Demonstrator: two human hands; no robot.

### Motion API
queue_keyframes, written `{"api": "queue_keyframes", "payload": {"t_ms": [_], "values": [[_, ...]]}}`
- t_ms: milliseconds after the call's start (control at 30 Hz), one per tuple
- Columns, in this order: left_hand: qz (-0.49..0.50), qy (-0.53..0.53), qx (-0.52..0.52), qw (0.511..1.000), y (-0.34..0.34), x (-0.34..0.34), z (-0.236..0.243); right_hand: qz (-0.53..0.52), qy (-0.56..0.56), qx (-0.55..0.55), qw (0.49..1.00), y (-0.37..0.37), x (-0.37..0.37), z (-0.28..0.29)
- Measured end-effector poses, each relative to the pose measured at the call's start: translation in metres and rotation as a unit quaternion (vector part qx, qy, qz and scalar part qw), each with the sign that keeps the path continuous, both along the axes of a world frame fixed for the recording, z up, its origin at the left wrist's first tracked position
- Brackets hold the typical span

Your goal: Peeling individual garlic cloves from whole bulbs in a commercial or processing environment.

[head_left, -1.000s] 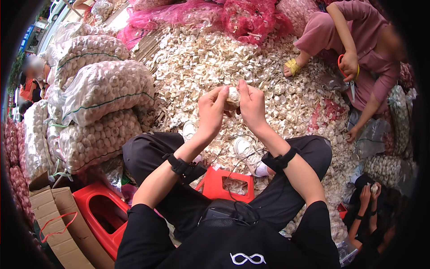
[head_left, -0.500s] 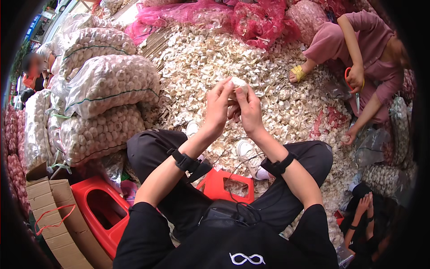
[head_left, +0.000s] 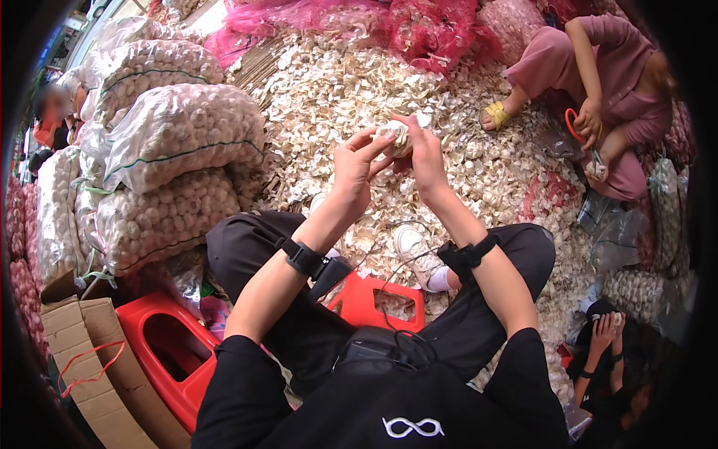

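Note:
Above the heap of loose garlic skins (head_left: pixel 299 97), my two hands meet in front of me. My left hand (head_left: pixel 354 166) grips a whitish garlic bulb (head_left: pixel 393 136) between thumb and fingers. Close against the bulb's right side is my right hand (head_left: pixel 426 159), its fingers closed on a pale flake of garlic skin (head_left: pixel 424 120) that stands out at the fingertips. Part of the bulb is hidden behind my fingers.
Net sacks of garlic (head_left: pixel 187 135) are stacked at left, beside a red plastic stool (head_left: pixel 134 322) and cardboard (head_left: pixel 82 352). Another red stool (head_left: pixel 413 323) sits between my legs. At right a person in pink (head_left: pixel 628 82) holds orange-handled scissors (head_left: pixel 574 127); another person's hands (head_left: pixel 604 333) show lower right.
My hands have drawn slightly apart, and a pale flake now shows at my right fingertips beside the bulb. The person in pink has brought the lower hand up toward the scissors.

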State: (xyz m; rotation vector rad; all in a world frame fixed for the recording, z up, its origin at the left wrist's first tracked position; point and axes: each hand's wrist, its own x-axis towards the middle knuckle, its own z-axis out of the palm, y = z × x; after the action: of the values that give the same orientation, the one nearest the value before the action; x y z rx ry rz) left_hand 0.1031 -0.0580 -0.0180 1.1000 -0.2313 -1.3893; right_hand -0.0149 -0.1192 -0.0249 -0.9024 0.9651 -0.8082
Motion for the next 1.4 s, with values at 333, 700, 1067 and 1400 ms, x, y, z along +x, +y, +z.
{"api": "queue_keyframes", "payload": {"t_ms": [333, 700, 1067, 1400], "values": [[0.021, -0.063, -0.023, 0.998, 0.005, 0.009, 0.003, 0.108, -0.079, 0.037, 0.990, -0.006, -0.004, 0.010], [-0.019, -0.124, -0.076, 0.989, 0.005, 0.004, 0.010, 0.032, 0.033, -0.119, 0.992, 0.004, -0.002, 0.007], [0.054, -0.146, 0.002, 0.988, 0.003, 0.007, -0.004, 0.176, 0.027, -0.179, 0.968, 0.018, -0.008, -0.004], [-0.097, -0.607, -0.030, 0.788, 0.013, -0.003, -0.001, 0.119, -0.085, 0.048, 0.988, 0.004, -0.017, 0.004]]}}
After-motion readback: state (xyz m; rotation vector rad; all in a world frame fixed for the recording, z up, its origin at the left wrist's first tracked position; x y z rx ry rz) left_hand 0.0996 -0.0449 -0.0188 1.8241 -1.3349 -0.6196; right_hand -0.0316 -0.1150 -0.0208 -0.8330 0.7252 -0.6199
